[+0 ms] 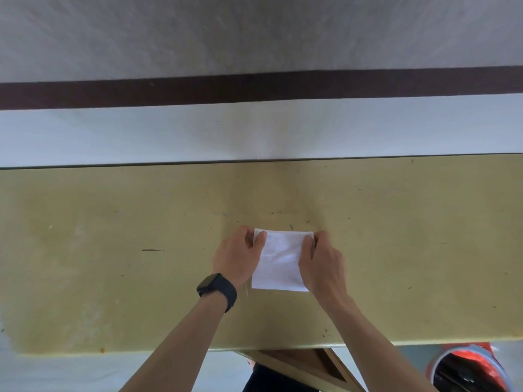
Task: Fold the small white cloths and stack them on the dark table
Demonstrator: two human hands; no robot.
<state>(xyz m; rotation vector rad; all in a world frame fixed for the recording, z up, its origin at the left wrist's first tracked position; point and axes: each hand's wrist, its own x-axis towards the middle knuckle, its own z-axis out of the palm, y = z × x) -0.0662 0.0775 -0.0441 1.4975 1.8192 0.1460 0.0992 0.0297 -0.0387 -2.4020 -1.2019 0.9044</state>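
Non-task stuff: triangular light-wood brace (300,360) at the bottom edge, taking that as reference. Right of the brace: round red container with a grey rim (467,369), dark inside, cut off by the frame. Up-left of the brace: black smartwatch on a black strap (216,290). Far beyond the brace: dark brown horizontal band (254,90) across the full width, with pale grey-white surface (254,32) on both sides of it. Just left of the brace: dark fabric (268,381), too cropped to identify.

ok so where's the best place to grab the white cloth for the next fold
Probably its two far corners, one from each side, where the left hand and right hand pinch it now. The white cloth lies flat on the table as a rectangle, so those corners let the far edge lift evenly.
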